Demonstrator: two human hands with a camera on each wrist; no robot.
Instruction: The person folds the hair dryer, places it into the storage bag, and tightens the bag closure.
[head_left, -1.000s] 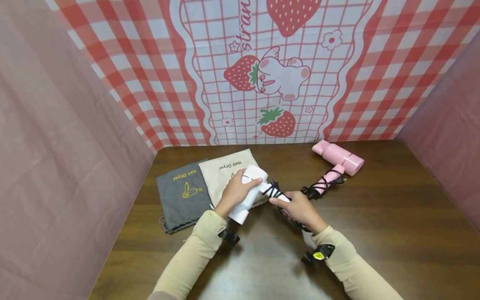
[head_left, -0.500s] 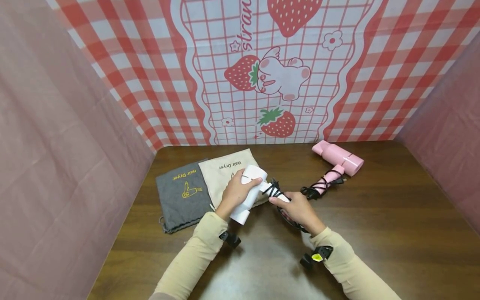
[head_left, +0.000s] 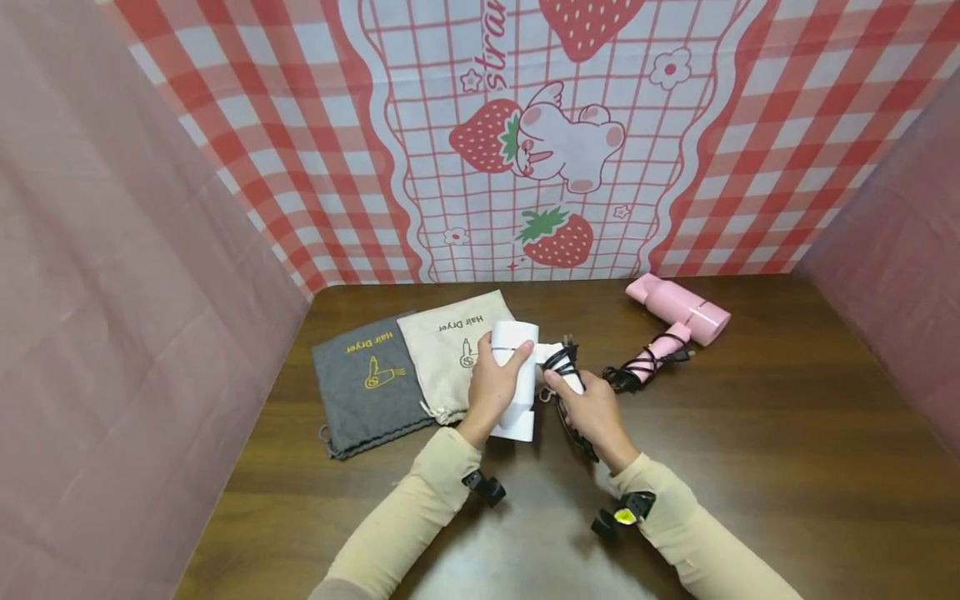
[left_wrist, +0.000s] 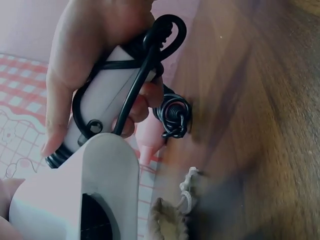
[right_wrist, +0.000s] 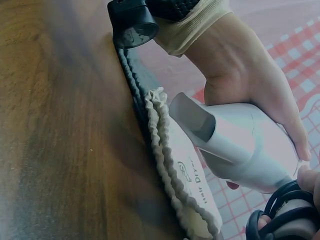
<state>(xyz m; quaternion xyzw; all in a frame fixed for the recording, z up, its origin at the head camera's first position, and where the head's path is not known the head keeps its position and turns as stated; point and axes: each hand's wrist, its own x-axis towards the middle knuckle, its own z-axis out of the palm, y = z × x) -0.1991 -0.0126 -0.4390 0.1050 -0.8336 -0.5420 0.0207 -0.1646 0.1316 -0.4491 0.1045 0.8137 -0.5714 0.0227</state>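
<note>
A white hair dryer (head_left: 517, 396) is held off the table between both hands. My left hand (head_left: 493, 383) grips its barrel, thumb across the top near the rear end. The nozzle (right_wrist: 192, 120) points back toward me. Around the handle (left_wrist: 107, 97) a black cord (left_wrist: 134, 92) is wound, with a loop hanging below. My right hand (head_left: 596, 412) grips that handle over the cord, as the left wrist view also shows. Behind the dryer lies a cream drawstring bag (head_left: 442, 358), partly hidden by the left hand, printed "Hair Dryer".
A grey drawstring bag (head_left: 367, 392) with yellow print lies left of the cream one, partly under it. At the back right rests a pink hair dryer (head_left: 675, 304), its handle wrapped in black cord. A checked strawberry cloth (head_left: 420, 167) hangs behind the wooden table (head_left: 787, 417).
Both hands still hold the white hair dryer. The left hand and barrel have moved right, and the barrel has turned to point more straight toward me. More of the cream bag now shows.
</note>
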